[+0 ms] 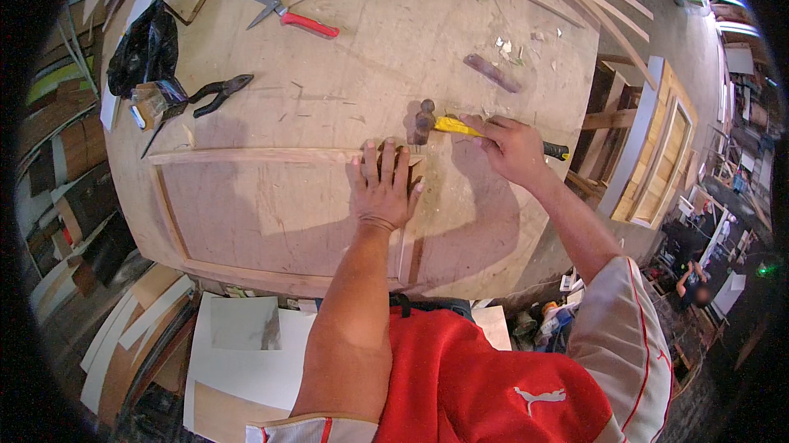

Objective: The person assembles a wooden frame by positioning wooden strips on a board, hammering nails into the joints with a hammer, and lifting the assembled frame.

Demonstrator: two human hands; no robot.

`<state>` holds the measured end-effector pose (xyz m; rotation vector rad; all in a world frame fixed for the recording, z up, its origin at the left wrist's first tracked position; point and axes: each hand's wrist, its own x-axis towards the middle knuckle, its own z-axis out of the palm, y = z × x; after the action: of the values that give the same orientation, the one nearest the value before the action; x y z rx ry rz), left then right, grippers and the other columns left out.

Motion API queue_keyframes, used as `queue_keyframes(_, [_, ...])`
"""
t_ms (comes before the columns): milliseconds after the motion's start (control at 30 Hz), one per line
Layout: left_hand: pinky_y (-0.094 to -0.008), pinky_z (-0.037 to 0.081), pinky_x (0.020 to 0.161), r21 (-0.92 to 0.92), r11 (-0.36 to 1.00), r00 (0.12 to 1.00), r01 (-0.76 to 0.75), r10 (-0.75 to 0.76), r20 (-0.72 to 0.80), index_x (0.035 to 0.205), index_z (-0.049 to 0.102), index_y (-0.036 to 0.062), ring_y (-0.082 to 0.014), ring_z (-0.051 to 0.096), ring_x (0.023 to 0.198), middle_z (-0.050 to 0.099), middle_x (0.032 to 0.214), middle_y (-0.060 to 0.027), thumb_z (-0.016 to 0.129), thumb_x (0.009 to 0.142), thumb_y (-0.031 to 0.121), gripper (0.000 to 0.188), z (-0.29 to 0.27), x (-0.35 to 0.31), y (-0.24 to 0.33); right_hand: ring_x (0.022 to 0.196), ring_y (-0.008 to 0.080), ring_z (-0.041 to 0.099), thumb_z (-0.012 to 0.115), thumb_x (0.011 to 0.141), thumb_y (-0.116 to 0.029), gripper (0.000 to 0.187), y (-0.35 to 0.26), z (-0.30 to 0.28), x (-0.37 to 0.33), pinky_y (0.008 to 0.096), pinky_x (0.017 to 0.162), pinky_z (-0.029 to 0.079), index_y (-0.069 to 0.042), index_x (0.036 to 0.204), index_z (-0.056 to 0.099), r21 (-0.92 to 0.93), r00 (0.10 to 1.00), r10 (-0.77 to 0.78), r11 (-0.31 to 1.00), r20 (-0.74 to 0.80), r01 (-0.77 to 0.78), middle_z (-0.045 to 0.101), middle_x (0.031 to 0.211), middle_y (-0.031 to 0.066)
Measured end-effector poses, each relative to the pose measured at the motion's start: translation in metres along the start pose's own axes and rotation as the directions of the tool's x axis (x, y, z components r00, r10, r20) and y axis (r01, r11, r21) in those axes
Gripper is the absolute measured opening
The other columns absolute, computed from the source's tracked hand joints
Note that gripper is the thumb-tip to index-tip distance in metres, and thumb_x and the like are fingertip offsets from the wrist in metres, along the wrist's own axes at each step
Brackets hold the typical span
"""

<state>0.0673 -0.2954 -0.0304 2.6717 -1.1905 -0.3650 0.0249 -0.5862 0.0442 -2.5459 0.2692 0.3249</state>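
Note:
My right hand [516, 149] is wrapped round the yellow and black handle of a ball-peen hammer [452, 125]. The hammer's dark metal head is just beyond the far right corner of a thin rectangular wooden frame [263, 154]. Pressed down on that corner, with fingers spread, is my left hand [385, 192]; it covers part of the far rail. The frame lies flat on a plywood tabletop [345, 98]. Whether the hammer head touches the frame or hangs above it, I cannot tell.
Red-handled snips [289, 1], black pliers [222, 95], a small open box [159, 103] and a black plastic bag [144, 47] lie to the left. A dark wooden block [493, 73] sits far right near scraps. A wooden panel [657, 147] stands beyond the right edge.

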Motion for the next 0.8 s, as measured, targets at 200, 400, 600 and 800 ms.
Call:
queue_keyframes(200, [-0.0694, 0.011, 0.122, 0.008, 1.0, 1.0, -0.005, 0.005, 0.009, 0.159, 0.041, 0.0118, -0.0475, 0.014, 0.157, 0.025, 0.17, -0.0155, 0.053, 0.098, 0.056, 0.076, -0.0011, 0.0009, 0.0006, 0.078, 0.032, 0.069, 0.07, 0.089, -0.019, 0.053, 0.0052, 0.0004, -0.0003, 0.0451, 0.068, 0.057, -0.03, 0.141, 0.066, 0.01, 1.0, -0.008, 1.0, 0.023, 0.008, 0.067, 0.087, 0.0082])
queue_keyframes(400, [-0.0693, 0.011, 0.122, 0.002, 1.0, 1.0, -0.01, 0.01, -0.02, 0.159, 0.041, 0.0114, -0.0478, 0.014, 0.157, 0.025, 0.17, -0.0158, 0.052, 0.099, 0.056, 0.075, 0.0004, -0.0002, -0.001, 0.082, 0.0321, 0.07, 0.071, 0.089, -0.02, 0.054, 0.0002, 0.0022, -0.0053, 0.0457, 0.071, 0.057, -0.03, 0.142, 0.065, 0.019, 0.997, 0.067, 0.998, 0.038, -0.068, 0.068, 0.089, 0.0091])
queue_keyframes(600, [-0.07, 0.013, 0.121, -0.062, 0.998, 1.0, 0.012, -0.011, 0.029, 0.157, 0.043, 0.0106, -0.0479, 0.017, 0.156, 0.026, 0.169, -0.0161, 0.051, 0.099, 0.056, 0.074, 0.0007, -0.0004, -0.0017, 0.082, 0.0329, 0.07, 0.071, 0.09, -0.019, 0.055, 0.0006, 0.0045, -0.0056, 0.0451, 0.071, 0.057, -0.031, 0.143, 0.064, 0.053, 0.997, 0.068, 0.996, 0.038, -0.07, 0.069, 0.091, 0.0087])
queue_keyframes(800, [-0.0706, 0.014, 0.12, -0.022, 1.0, 1.0, 0.002, -0.002, -0.006, 0.155, 0.046, 0.0095, -0.0482, 0.019, 0.154, 0.028, 0.168, -0.0168, 0.052, 0.098, 0.057, 0.074, 0.0013, -0.0006, -0.0019, 0.081, 0.0338, 0.07, 0.07, 0.091, -0.022, 0.053, 0.0074, 0.0045, -0.0048, 0.0462, 0.071, 0.056, -0.031, 0.143, 0.064, 0.066, 0.997, 0.071, 0.995, 0.034, -0.073, 0.069, 0.09, 0.009])
